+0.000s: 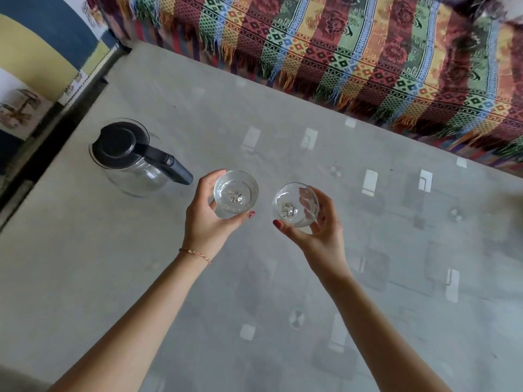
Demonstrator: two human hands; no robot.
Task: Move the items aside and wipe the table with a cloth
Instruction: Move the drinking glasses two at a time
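Above the counter (pixel 141 278) I have a clear glass in each grip: my left hand (pixel 208 219) curls round the left glass (pixel 236 195), my right hand (pixel 317 236) round the right glass (pixel 295 205). Just left of the left grip stands the jug (pixel 127 157). I judge clearing is underway; next, set both beside it. No cloth visible.

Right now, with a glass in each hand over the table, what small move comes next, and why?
Probably carry both glasses left and set them down beside the glass jug. The left hand grips one glass and the right hand grips the other glass. The jug already stands near the left edge of the table, so grouping them there would free the middle for wiping. No cloth is in view.
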